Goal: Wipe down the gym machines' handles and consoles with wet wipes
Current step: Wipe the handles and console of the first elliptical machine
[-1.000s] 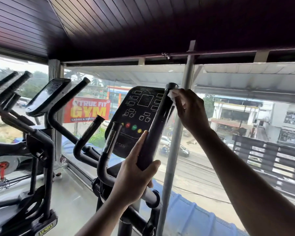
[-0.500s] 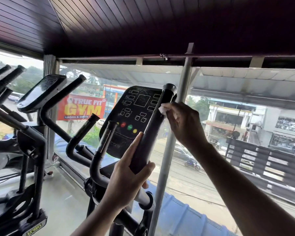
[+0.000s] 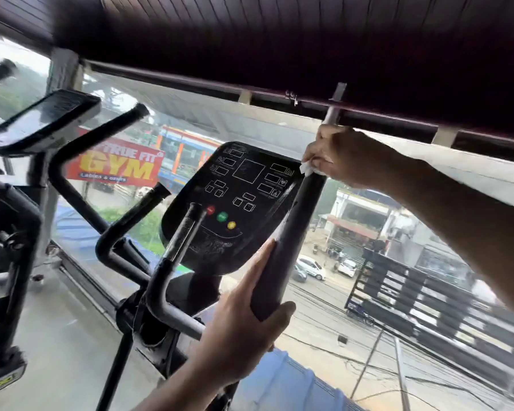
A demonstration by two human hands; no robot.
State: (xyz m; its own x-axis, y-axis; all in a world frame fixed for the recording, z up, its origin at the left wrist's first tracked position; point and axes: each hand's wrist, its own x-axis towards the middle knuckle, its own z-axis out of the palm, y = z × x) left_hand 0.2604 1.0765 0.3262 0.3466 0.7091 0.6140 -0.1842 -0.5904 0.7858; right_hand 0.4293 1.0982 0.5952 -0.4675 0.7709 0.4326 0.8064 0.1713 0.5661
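Centre frame: the left hand point(image 3: 244, 330) grasps the lower black handle point(image 3: 282, 250). At its top end, the right hand point(image 3: 343, 157) pinches a white wet wipe point(image 3: 306, 167). The console point(image 3: 235, 203) sits just left, window glass point(image 3: 353, 232) beyond.

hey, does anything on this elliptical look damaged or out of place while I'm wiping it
Nothing stands out as broken or askew. The console face looks smudged or scuffed near its lower edge. The right hand holds the wipe at the handle top, and the left hand grips the handle lower down.
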